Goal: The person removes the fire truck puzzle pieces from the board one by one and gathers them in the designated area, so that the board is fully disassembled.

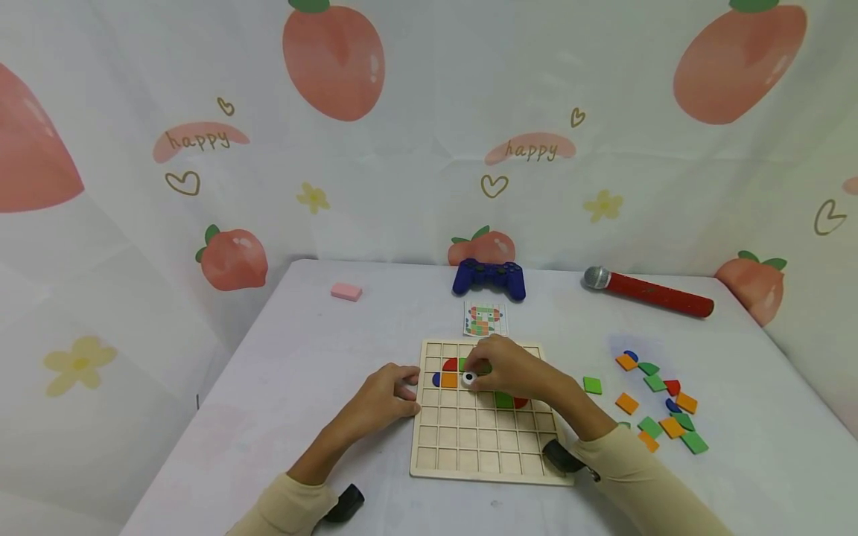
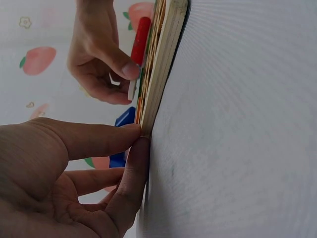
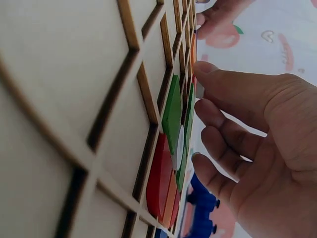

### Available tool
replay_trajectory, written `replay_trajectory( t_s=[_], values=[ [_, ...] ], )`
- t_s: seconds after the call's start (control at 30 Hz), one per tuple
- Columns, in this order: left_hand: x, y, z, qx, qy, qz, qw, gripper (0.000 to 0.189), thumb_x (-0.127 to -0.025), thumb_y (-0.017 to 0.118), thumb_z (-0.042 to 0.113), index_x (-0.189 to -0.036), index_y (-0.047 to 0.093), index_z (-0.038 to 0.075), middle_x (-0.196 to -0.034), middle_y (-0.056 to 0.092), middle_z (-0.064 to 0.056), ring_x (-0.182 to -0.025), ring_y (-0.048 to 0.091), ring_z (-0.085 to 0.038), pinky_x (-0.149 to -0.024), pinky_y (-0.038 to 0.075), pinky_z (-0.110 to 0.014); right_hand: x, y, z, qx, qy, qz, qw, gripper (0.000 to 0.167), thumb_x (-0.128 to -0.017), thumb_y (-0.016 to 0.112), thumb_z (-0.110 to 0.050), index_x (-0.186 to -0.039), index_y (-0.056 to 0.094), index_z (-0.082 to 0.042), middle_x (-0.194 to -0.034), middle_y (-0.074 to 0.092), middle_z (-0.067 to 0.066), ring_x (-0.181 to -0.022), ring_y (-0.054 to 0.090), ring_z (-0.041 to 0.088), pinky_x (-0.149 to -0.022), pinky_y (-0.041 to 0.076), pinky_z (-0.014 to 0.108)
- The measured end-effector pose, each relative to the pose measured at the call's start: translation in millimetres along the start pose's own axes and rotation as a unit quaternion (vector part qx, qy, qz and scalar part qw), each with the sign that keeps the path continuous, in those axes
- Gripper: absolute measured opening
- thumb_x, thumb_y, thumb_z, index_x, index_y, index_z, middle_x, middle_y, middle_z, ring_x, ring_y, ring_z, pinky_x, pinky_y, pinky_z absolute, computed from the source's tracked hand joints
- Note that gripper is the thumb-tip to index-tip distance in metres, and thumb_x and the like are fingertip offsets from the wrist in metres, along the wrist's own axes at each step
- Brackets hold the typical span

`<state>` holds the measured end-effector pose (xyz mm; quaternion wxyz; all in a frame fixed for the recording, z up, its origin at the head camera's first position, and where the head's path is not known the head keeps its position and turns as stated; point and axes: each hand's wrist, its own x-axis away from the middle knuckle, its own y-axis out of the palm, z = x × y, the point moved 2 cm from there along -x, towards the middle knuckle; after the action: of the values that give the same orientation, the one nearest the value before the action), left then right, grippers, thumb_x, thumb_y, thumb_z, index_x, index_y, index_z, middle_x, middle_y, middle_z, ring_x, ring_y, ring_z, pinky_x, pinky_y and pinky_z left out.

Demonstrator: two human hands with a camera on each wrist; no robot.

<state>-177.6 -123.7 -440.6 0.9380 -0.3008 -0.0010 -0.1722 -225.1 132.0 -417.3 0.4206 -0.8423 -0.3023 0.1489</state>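
My right hand (image 1: 506, 368) pinches a white round eye piece (image 1: 468, 377) with a black dot between thumb and index finger, right over the wooden grid board (image 1: 469, 439). The fingers of my left hand (image 1: 382, 398) touch the board's left edge, thumb and index apart along it. Seated in the upper rows are a red quarter piece (image 1: 450, 365), an orange square (image 1: 449, 380) and a blue rounded piece (image 1: 436, 380). Green (image 1: 504, 400) and red (image 1: 520, 403) pieces lie partly under my right hand. Another white disc (image 3: 180, 148) shows among them in the right wrist view.
Loose orange, green, red and blue pieces (image 1: 626, 403) are scattered right of the board. A pattern card (image 1: 485, 318) lies behind it. Farther back are a blue game controller (image 1: 489, 276), a red microphone (image 1: 657, 293) and a pink block (image 1: 346, 291).
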Motion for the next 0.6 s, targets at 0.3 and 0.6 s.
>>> replay_trajectory(
  t_s=[0.3, 0.6],
  values=[
    [0.4, 0.3, -0.4, -0.001, 0.004, -0.001, 1.0000, 0.061, -0.086, 0.080, -0.001, -0.144, 0.060, -0.007, -0.120, 0.063, -0.010, -0.101, 0.069, -0.017, -0.086, 0.059, -0.035, -2.5, 2.4, -3.9, 0.002, 0.002, -0.007, 1.0000, 0.017, -0.090, 0.086, -0.020, -0.105, 0.079, -0.013, -0.099, 0.069, -0.007, -0.096, 0.059, 0.010, -0.094, 0.049, 0.040],
    [1.0, -0.6, 1.2, 0.000, 0.005, 0.000, 1.0000, 0.062, -0.086, 0.080, 0.000, -0.144, 0.059, -0.006, -0.120, 0.063, -0.010, -0.101, 0.068, -0.017, -0.085, 0.058, -0.035, -2.6, 1.3, -6.0, 0.002, 0.001, -0.007, 1.0000, 0.021, -0.090, 0.086, -0.020, -0.108, 0.080, -0.011, -0.101, 0.072, -0.005, -0.098, 0.061, 0.013, -0.098, 0.048, 0.044]
  ],
)
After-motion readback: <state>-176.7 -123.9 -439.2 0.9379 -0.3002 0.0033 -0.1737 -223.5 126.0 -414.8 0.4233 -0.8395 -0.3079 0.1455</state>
